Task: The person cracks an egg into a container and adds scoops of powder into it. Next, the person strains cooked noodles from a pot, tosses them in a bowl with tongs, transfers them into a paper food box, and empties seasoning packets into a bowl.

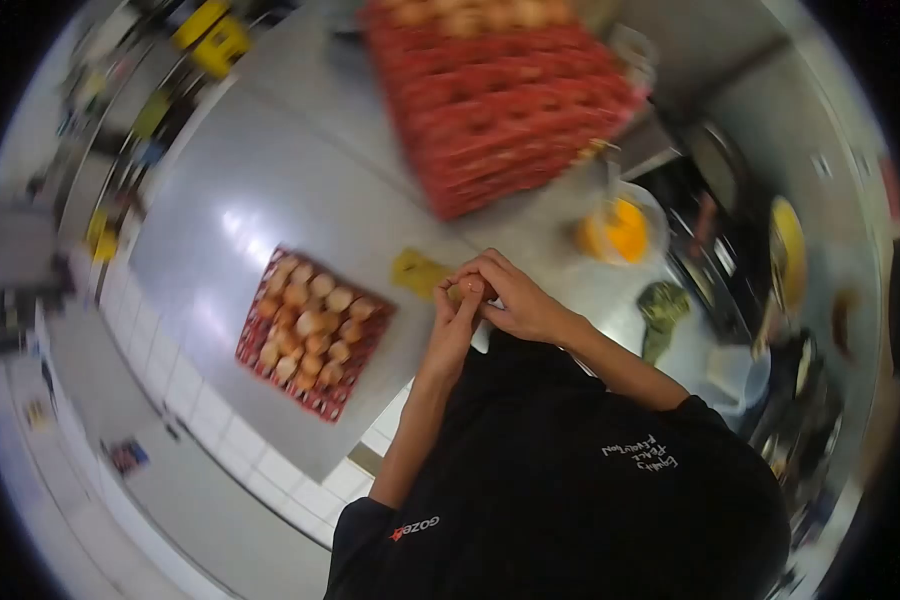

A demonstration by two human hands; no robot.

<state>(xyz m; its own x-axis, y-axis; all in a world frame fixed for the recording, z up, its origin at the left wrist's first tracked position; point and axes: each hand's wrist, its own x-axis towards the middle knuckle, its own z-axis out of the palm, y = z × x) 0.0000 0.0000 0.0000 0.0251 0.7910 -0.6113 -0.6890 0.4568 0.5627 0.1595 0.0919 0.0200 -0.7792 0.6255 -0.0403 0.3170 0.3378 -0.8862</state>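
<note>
Both hands meet in front of my body, over the edge of the steel table (340,190). My left hand (454,312) is closed with its fingertips around a small brownish egg (457,293), mostly hidden by fingers. My right hand (518,297) curls around the same egg from the other side, the thumbs close together. Just beyond the fingers, a yellow cloth (416,272) lies on the table. To the left sits a red tray (325,408) filled with brown eggs (310,322). At the right stands a clear container (656,222) with orange-yellow egg liquid (622,232) and a utensil in it.
A tall stack of red egg trays (500,110), eggs on top, stands at the far side. Right of me are a dark green cloth (662,308), a white tub (735,375), a black stove-like appliance (705,240) and a yellowish pan (787,255). Shelves line the left.
</note>
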